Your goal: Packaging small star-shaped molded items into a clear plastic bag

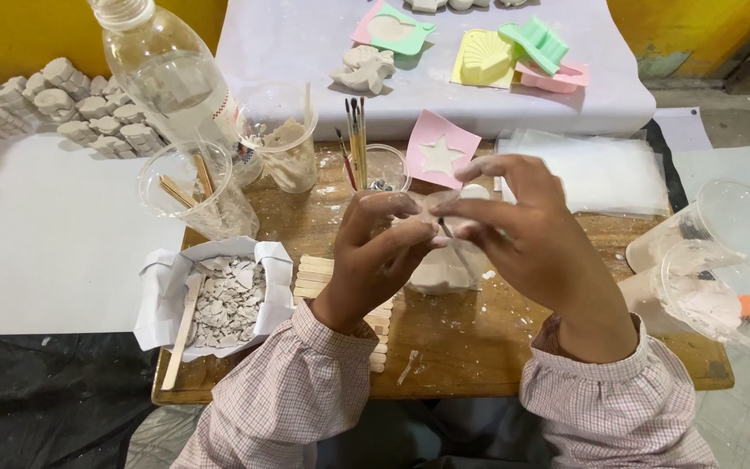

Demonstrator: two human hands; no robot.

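White plaster cast (427, 260) held above wooden board (479, 339), left hand (375, 252) curled round it, right hand (523, 234) pinching thin brush (455, 243) against it, box of shards (219, 300) at left.

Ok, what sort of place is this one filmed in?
Probably a plaster-casting craft table: coloured moulds on white paper, finished white casts stacked at the left, paintbrushes in a cup, and a box of broken plaster bits.

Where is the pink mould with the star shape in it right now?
In the head view, the pink star mould lies on the wooden board, just beyond the right hand, between the small cup of paintbrushes and the clear plastic sheets.
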